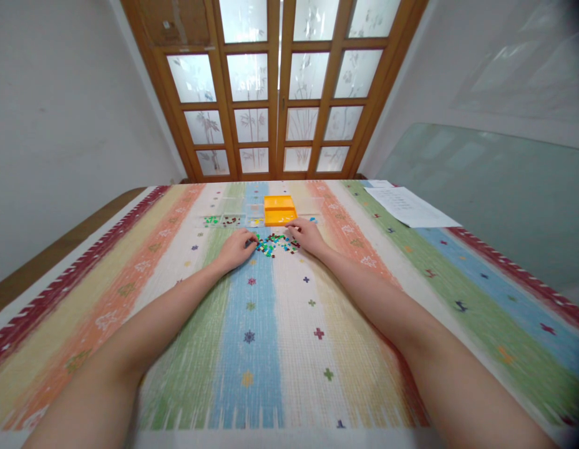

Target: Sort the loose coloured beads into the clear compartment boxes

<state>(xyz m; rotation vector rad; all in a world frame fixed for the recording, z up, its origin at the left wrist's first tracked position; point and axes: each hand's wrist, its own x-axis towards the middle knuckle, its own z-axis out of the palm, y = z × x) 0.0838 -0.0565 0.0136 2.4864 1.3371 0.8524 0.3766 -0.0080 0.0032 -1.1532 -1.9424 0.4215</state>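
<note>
A loose pile of tiny coloured pieces (272, 245), green, blue, brown and white, lies on the striped tablecloth between my hands. At its left edge is my left hand (238, 246), fingers curled together with the tips close to the pieces. My right hand (307, 237) reaches over the pile's far right side, its fingers drawn into a pinch beside the near edge of an orange box (280, 202). Whatever is in either pinch is too small to make out. A few white pieces rest in the box's near half.
Left of the orange box, clear plastic trays hold green pieces (211, 221), brown pieces (232, 221) and yellow pieces (257, 222). Blue pieces (313, 219) lie just beyond my right hand. Printed paper (413, 207) is at the far right; wooden glass-paned doors (277, 106) stand behind the table.
</note>
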